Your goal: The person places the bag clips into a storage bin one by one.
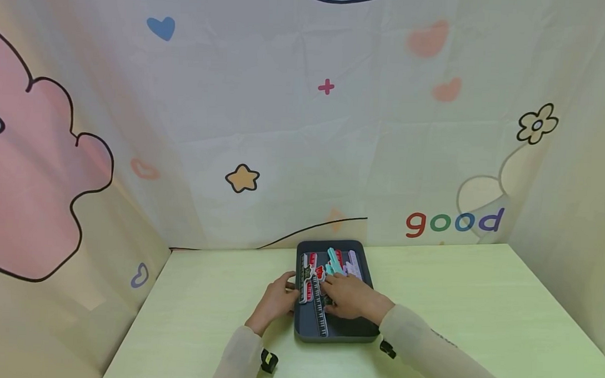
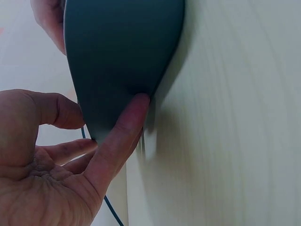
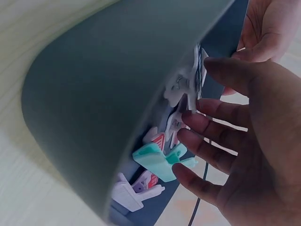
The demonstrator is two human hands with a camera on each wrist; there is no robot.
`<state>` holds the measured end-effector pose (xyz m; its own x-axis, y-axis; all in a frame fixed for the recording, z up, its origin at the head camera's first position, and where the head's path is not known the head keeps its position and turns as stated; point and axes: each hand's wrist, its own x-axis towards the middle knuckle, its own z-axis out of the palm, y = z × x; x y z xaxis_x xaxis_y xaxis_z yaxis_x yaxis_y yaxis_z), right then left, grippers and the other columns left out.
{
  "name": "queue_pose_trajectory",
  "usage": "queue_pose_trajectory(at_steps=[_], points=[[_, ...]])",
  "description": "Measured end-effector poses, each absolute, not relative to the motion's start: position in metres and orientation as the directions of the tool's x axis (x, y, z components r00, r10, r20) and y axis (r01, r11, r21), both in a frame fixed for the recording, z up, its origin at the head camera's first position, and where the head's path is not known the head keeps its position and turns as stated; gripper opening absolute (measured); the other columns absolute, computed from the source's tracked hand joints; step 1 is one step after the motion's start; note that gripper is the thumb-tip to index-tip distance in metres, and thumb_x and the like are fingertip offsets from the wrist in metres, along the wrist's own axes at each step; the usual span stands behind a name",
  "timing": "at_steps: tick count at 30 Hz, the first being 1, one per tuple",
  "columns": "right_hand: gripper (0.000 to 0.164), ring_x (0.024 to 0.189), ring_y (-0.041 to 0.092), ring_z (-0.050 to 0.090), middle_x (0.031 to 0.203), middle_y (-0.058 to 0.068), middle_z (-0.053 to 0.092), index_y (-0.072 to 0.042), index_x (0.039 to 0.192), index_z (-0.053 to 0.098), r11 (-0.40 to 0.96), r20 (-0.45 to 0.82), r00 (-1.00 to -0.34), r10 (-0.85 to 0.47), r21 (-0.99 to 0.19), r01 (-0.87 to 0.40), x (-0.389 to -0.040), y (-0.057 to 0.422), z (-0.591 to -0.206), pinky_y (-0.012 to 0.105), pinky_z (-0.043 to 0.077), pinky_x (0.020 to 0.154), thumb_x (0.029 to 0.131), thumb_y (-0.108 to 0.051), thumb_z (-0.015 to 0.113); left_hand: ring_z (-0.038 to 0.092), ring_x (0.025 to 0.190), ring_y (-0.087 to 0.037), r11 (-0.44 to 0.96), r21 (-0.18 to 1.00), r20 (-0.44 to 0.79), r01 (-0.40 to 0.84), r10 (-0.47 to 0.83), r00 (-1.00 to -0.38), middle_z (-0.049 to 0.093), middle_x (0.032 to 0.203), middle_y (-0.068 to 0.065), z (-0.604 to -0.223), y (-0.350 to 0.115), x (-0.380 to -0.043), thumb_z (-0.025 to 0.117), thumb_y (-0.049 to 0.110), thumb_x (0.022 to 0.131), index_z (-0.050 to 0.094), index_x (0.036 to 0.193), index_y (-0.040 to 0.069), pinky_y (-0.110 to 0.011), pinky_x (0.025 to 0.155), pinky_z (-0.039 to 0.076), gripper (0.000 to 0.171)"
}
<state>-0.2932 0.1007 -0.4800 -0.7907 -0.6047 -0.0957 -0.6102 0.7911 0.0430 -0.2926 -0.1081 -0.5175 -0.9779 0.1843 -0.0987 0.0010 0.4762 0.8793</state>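
A dark grey tray (image 1: 338, 330) lies on the table with several keyboard-patterned hair clips inside. My left hand (image 1: 274, 300) holds the tray's left side, fingers against the outer wall and rim, as the left wrist view shows. My right hand (image 1: 351, 296) reaches down into the tray over the clips, with its fingers spread and slightly bent. Near its fingertips is a whitish clip (image 3: 176, 89) with a metal spring. A long black-and-white keyboard piece (image 1: 320, 309) lies left of this hand. Beyond the fingers sit a mint green clip (image 1: 334, 261) and a lilac clip (image 1: 352, 266).
The tray stands on a pale wood-grain table (image 1: 458, 311), close to the back edge. Behind it hangs a curtain (image 1: 294, 133) printed with hearts, a star and the word "good". Small black devices (image 1: 268, 361) are strapped at both wrists.
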Motion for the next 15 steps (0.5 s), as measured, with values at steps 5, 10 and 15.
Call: queue_pose_trajectory(at_steps=[5,10,15], points=[[0.052,0.125,0.026,0.056,0.133,0.005,0.061,-0.014,0.134,0.058,0.782,-0.064,-0.782,-0.620,0.033,-0.623,-0.294,0.104,-0.477,0.050,0.049,0.106,0.091,-0.043,0.066,0.067,0.100,-0.031,0.478,0.878,-0.094,0.008,0.188,-0.978,0.061,0.127,-0.027,-0.519,-0.108,-0.293,0.055,0.012,0.095,0.039,0.148,0.003,-0.035,0.057,0.062,0.056],[0.050,0.122,0.025,0.058,0.131,0.005,0.062,-0.015,0.133,0.059,0.773,-0.017,-0.773,-0.634,0.004,-0.634,-0.295,0.108,-0.472,0.049,0.050,0.104,0.091,-0.040,0.067,0.067,0.101,-0.032,0.478,0.878,-0.097,0.003,0.183,-0.978,0.060,0.128,-0.027,-0.517,-0.108,-0.293,0.054,0.012,0.095,0.039,0.148,0.003,-0.035,0.058,0.062,0.056],[0.048,0.125,0.028,0.056,0.132,0.005,0.060,-0.016,0.132,0.059,0.779,0.022,-0.780,-0.625,-0.033,-0.626,-0.294,0.111,-0.468,0.052,0.049,0.105,0.091,-0.038,0.068,0.066,0.100,-0.030,0.498,0.867,-0.099,-0.003,0.166,-0.981,0.057,0.131,-0.025,-0.519,-0.109,-0.294,0.054,0.014,0.095,0.041,0.147,0.003,-0.033,0.059,0.062,0.054]])
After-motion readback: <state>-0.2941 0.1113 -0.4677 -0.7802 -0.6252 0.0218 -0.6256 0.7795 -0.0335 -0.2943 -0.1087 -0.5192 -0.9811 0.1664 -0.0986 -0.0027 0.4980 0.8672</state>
